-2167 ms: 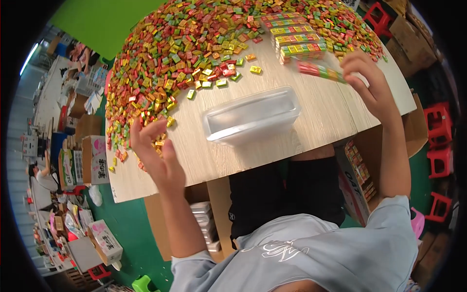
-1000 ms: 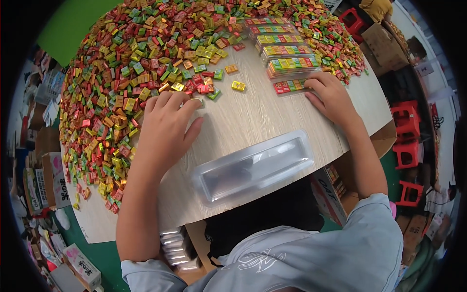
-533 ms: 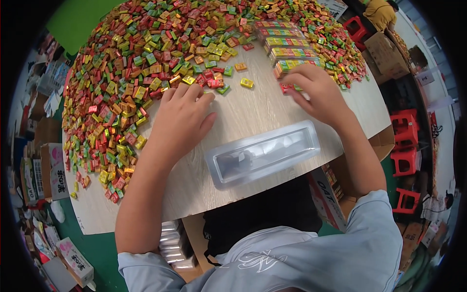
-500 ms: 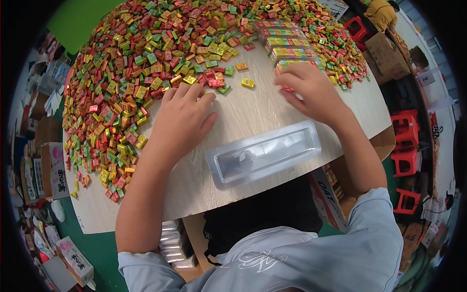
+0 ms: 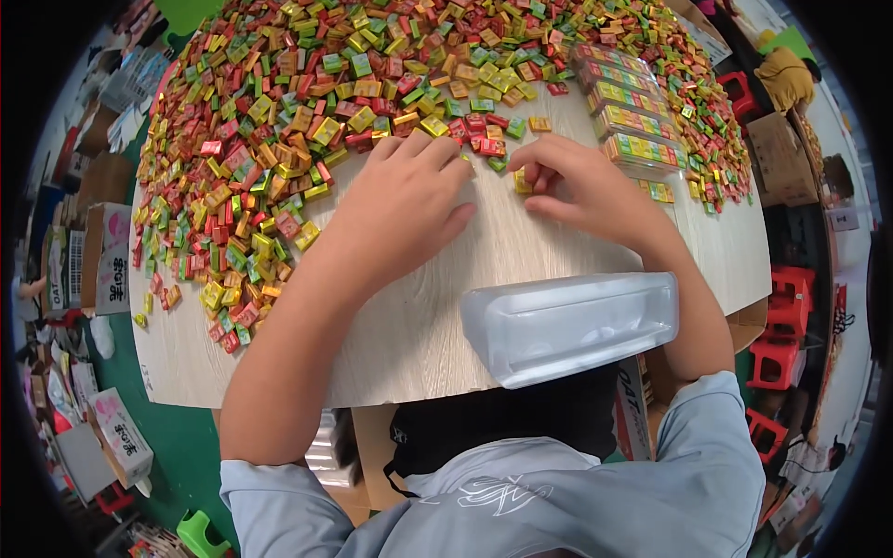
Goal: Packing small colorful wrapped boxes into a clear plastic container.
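Observation:
My left hand (image 5: 409,200) lies palm down at the near edge of a big heap of small wrapped sweets (image 5: 307,102), red, green, yellow and orange. Its bent fingertips touch the sweets, with the thumb held apart. Close by on the right, the fingers of my right hand (image 5: 591,191) curl in around a yellow wrapped sweet (image 5: 523,181), gripped between index finger and thumb as far as shows. A clear plastic tray (image 5: 572,325) rests at the table's front edge below my right forearm. It looks tilted, and no sweets show in it.
Several clear packs filled with rows of sweets (image 5: 637,116) stand right of the heap, and a short row of sweets (image 5: 657,192) lies by them. Red stools (image 5: 789,302) and cartons flank the table (image 5: 419,353). Beyond the right side a person in yellow (image 5: 786,79) bends over.
The view has shifted, so the table's things appear farther right. My right hand has left the filled packs and come inward to the yellow sweet. The tray now looks more tilted.

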{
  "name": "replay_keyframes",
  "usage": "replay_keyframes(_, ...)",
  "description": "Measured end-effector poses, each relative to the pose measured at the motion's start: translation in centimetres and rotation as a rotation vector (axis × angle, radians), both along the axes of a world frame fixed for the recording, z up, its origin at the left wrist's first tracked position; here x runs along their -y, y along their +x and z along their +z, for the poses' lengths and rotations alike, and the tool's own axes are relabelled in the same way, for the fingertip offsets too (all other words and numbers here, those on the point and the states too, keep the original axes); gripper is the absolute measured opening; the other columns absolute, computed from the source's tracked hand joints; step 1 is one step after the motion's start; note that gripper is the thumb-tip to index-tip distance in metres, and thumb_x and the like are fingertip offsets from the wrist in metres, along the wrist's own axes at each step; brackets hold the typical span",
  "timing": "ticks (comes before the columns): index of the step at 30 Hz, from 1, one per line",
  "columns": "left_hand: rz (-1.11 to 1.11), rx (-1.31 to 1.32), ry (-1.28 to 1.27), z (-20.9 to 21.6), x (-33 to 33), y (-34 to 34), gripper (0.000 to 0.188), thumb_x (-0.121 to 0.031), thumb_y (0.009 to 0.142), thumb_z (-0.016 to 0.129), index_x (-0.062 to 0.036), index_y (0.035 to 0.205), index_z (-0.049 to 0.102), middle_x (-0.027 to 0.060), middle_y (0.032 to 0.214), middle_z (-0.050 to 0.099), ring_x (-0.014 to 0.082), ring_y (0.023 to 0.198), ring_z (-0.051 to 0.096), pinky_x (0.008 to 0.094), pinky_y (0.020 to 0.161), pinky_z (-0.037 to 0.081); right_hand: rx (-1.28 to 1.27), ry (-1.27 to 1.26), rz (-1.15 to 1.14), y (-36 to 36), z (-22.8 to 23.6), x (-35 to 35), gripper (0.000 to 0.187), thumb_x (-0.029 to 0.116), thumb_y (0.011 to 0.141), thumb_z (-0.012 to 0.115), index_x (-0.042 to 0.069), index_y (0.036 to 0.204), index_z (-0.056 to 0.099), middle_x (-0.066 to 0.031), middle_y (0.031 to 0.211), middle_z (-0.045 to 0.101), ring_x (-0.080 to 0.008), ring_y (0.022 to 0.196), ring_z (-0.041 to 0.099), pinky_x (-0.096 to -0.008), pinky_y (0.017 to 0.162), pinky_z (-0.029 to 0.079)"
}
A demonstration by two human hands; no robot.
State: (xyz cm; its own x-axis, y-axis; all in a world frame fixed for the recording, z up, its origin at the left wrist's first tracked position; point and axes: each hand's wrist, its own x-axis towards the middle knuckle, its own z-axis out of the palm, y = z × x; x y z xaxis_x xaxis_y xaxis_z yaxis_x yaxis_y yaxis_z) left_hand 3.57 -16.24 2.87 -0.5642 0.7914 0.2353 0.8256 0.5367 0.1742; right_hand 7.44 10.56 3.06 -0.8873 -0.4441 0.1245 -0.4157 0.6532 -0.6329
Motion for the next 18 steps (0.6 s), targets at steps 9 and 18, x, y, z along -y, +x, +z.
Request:
replay_keyframes(9,-0.017,0.020,0.026,0.0,-0.1,-0.2,0.032,-0.024,0.095,0.071,-0.0007,0.117,0.069,0.0136,0.129,0.066,0.0328,0.122,0.059,0.0460,0.108,0.046,-0.147,0.080,-0.133,-0.3,-1.5,1.5,0.026,0.009,0.092,0.078,0.003,0.114,0.067,-0.0088,0.104,0.061,-0.0190,0.076,0.064,-0.0319,0.072,0.055)
replay_keyframes(18,-0.036,-0.007,0.058,-0.6,-0.9,-0.4,0.041,-0.026,0.094,0.072,-0.0024,0.127,0.066,0.0134,0.132,0.065,0.0338,0.123,0.058,0.0467,0.107,0.045,-0.316,0.123,-0.262,-1.0,-2.4,2.8,0.038,0.020,0.094,0.076,0.005,0.126,0.062,-0.0134,0.109,0.063,-0.0303,0.089,0.070,-0.0413,0.077,0.057)
